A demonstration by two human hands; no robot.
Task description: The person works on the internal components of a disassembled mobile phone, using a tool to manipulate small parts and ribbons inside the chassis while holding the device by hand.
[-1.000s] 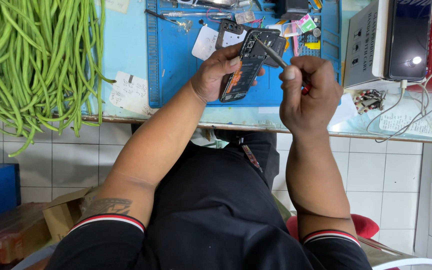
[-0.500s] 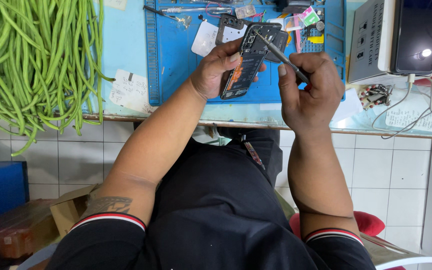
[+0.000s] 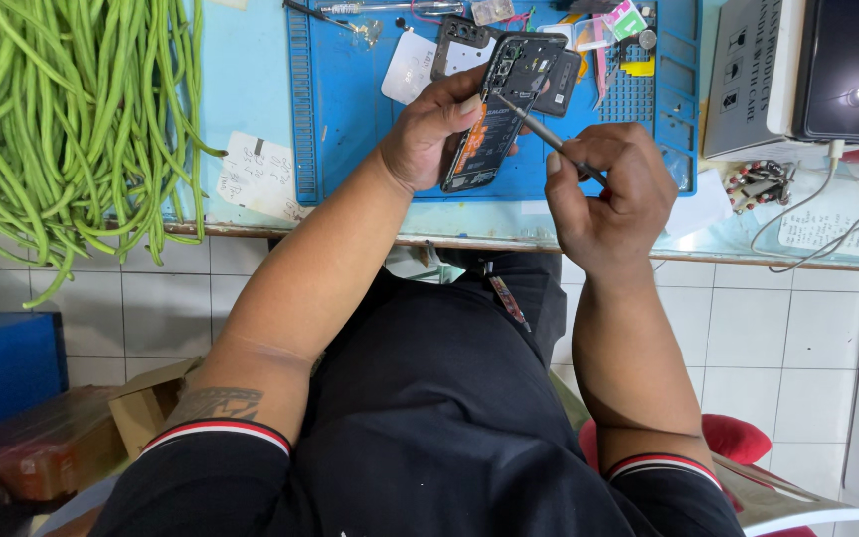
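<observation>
Black opened phone is lying tilted in the left hand, fingers clamped along its edges, above the blue mat. The right hand, fingers pinched together on a thin metal tool, is touching its tip to the phone's upper part. Green long beans are overhanging the table edge, well apart to the left.

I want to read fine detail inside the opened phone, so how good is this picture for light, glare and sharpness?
Head view: even, soft light with faint shadows; the opened phone in the left hand is fairly sharp, though its small parts are too tiny to read. The right hand holds a thin tool without blur. One bright glare spot sits on the dark screen; edges bow slightly.
</observation>
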